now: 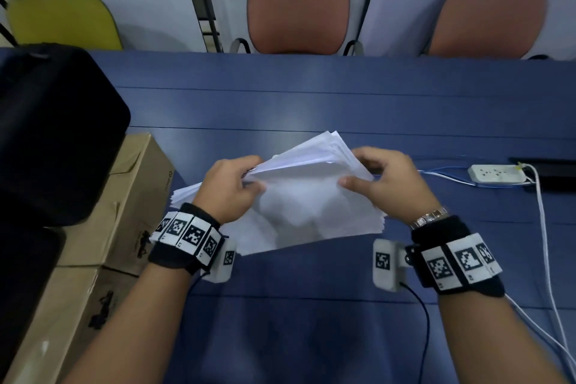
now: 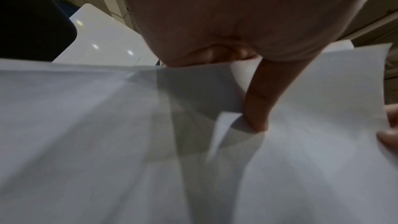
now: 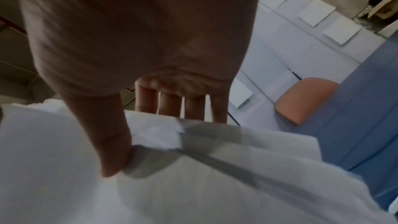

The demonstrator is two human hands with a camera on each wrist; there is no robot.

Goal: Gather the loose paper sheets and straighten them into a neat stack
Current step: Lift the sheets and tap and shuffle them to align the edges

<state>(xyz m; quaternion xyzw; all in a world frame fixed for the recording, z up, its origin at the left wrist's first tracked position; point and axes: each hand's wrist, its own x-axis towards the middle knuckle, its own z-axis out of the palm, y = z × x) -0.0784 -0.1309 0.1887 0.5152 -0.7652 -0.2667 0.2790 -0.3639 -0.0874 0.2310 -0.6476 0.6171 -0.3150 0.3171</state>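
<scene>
The paper sheets are held above the middle of the table, gripped by the left hand and right hand; grips should be loosened slightly so the fanned edges can be tapped flush.

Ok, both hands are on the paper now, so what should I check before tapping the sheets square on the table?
1. Left hand grips the bundle of white paper sheets, thumb on top: ok.
2. Right hand holds the opposite side, thumb on top, fingers behind: ok.
3. Sheet edges aligned: not ok; they fan out at the far corner and by the left wrist.
4. Bundle held up off the blue table: ok.
5. Bare table below for tapping: ok; the brown cardboard box and the white power strip lie off to the sides.
6. No stray sheets left on the table: cannot tell, the bundle hides part of it.
</scene>
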